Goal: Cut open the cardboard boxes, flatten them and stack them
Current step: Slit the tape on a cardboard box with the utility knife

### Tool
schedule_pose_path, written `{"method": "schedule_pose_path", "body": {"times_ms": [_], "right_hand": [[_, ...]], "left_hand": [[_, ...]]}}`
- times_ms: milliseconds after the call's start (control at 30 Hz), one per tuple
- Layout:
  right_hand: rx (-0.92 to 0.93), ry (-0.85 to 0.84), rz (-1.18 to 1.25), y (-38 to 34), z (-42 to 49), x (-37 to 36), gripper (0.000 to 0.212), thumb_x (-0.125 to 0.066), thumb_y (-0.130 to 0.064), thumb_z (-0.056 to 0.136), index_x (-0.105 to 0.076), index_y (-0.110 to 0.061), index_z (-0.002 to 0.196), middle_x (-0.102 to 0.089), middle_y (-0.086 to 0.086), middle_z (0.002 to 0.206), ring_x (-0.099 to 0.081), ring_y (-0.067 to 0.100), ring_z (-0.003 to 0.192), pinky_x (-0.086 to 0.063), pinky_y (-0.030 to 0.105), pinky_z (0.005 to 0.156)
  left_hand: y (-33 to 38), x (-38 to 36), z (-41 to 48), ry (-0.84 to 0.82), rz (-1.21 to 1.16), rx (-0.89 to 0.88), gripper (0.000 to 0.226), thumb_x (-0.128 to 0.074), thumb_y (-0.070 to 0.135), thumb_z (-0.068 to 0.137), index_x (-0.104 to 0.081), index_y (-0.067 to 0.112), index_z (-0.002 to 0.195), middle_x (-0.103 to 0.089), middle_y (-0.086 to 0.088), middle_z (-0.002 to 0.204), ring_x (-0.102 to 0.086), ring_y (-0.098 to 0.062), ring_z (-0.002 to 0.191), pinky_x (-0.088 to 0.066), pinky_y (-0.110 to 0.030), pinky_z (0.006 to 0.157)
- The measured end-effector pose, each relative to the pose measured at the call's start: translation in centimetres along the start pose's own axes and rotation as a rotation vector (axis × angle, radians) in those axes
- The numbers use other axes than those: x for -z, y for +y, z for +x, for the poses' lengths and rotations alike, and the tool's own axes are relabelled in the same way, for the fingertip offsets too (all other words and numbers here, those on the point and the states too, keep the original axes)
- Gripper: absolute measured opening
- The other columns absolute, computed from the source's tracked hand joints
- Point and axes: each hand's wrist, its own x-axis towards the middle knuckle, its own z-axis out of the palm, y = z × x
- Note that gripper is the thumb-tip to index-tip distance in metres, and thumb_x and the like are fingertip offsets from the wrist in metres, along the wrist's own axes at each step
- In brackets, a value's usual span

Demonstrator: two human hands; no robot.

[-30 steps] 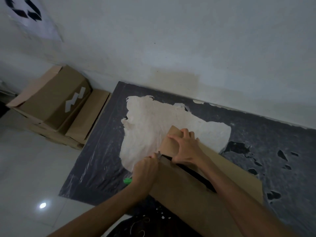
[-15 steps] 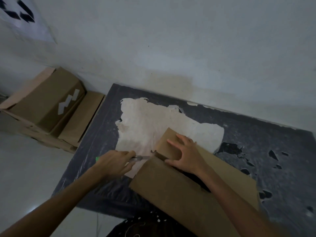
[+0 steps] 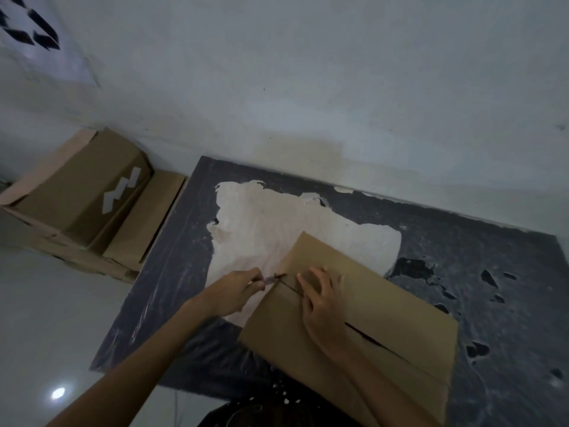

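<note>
A brown cardboard box [image 3: 391,306] lies on the dark mat in front of me, with a slit open along its top seam. My left hand [image 3: 234,291] grips a cutter [image 3: 271,278] whose blade meets the left end of that seam at the box's edge. My right hand [image 3: 323,300] presses flat on the box top beside the seam, fingers spread toward the blade. The cutter's handle is mostly hidden in my fist.
A dark plastic mat [image 3: 172,272] with a torn pale patch [image 3: 277,229] covers the floor against the wall. Other cardboard boxes [image 3: 80,192] are piled at the left by the wall. Glossy floor tile [image 3: 46,318] lies left of the mat.
My left hand, which had drawn away to the left, has come back so the cutter meets the box's edge. The box top now lies flatter, and my right hand has slid onto it.
</note>
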Motion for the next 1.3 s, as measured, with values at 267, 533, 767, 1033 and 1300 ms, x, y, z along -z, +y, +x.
{"method": "schedule_pose_path", "body": {"times_ms": [267,533,767,1033,1300], "right_hand": [[0.304,0.094,-0.042,3.7,1.0,1.9,0.033,-0.049,-0.038,0.094,-0.063,-0.009,0.09,-0.057,0.01,0.09,-0.046,0.022,0.086,-0.052,0.047,0.079],[-0.051,-0.415,-0.277,-1.4,0.9,4.5,0.072,-0.052,-0.077,0.073,-0.055,-0.015,0.108,-0.053,0.004,0.114,-0.045,0.029,0.115,-0.037,0.044,0.105],[-0.225,-0.604,0.156,-1.3,2.6,4.5,0.059,-0.078,-0.053,0.068,-0.054,-0.023,0.113,-0.053,-0.001,0.119,-0.041,0.024,0.117,-0.038,0.035,0.091],[-0.165,-0.609,0.135,-1.7,2.7,5.9,0.056,-0.078,-0.045,0.073,-0.055,-0.019,0.117,-0.049,-0.001,0.117,-0.042,0.017,0.11,-0.035,0.031,0.089],[-0.199,-0.71,-0.168,-2.4,3.0,6.8,0.052,-0.074,-0.051,0.076,-0.061,-0.014,0.11,-0.059,0.003,0.111,-0.053,0.021,0.105,-0.037,0.034,0.095]], "left_hand": [[2.1,-2.7,-0.9,0.036,-0.255,0.035,0.031,-0.035,0.038,0.101,-0.053,0.02,0.083,-0.066,-0.006,0.091,-0.059,-0.007,0.051,-0.05,-0.024,0.051],[2.1,0.2,0.0,0.007,-0.161,0.113,0.036,-0.034,0.033,0.104,-0.059,0.014,0.086,-0.061,0.005,0.073,-0.052,-0.005,0.044,-0.043,-0.019,0.048],[2.5,3.3,2.6,-0.218,0.206,0.08,0.032,-0.031,0.027,0.105,-0.057,0.018,0.088,-0.057,0.001,0.079,-0.049,-0.015,0.066,-0.04,-0.025,0.065],[3.8,4.2,3.5,-0.297,0.325,0.017,0.039,-0.03,0.03,0.105,-0.064,0.013,0.096,-0.056,0.003,0.076,-0.05,-0.016,0.064,-0.041,-0.029,0.066],[6.9,4.7,4.2,-0.438,0.65,-0.04,0.023,-0.035,0.028,0.104,-0.05,0.02,0.088,-0.049,0.004,0.078,-0.044,-0.013,0.064,-0.038,-0.03,0.067]]}}
